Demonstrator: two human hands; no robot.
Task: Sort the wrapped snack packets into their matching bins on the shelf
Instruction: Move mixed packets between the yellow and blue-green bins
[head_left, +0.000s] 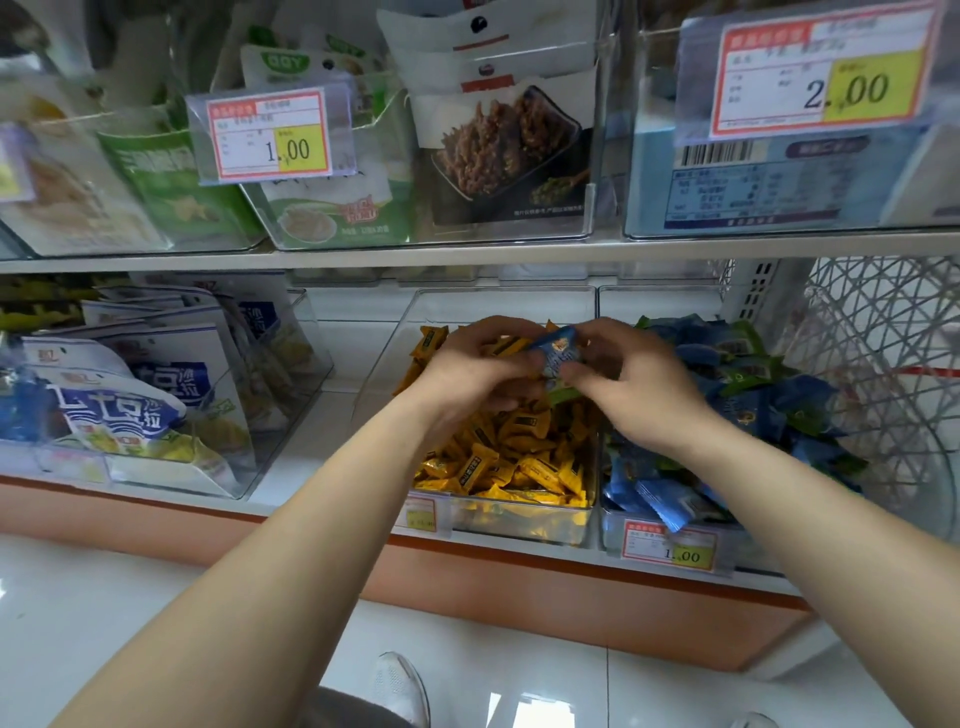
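I see the blue packet (558, 356) held up between both hands. My left hand (478, 369) curls round its left end, and my right hand (641, 387) pinches its right end with thumb and fingers. It hangs above the yellow packets (519, 467) in their clear bin, and the heap of blue packets (753, 415) lies just right.

There is only 1 view, from a wide-angle camera worn on the person's head. It faces forward and down, close to the lower shelf (322, 441), and the upper shelf (467, 254) bows across the top. The left hand (478, 364) and right hand (639, 384) meet at arm's length on a blue packet (558, 356) at the frame's centre. The floor (104, 597) and 1 white shoe (397, 686) lie along the bottom edge.
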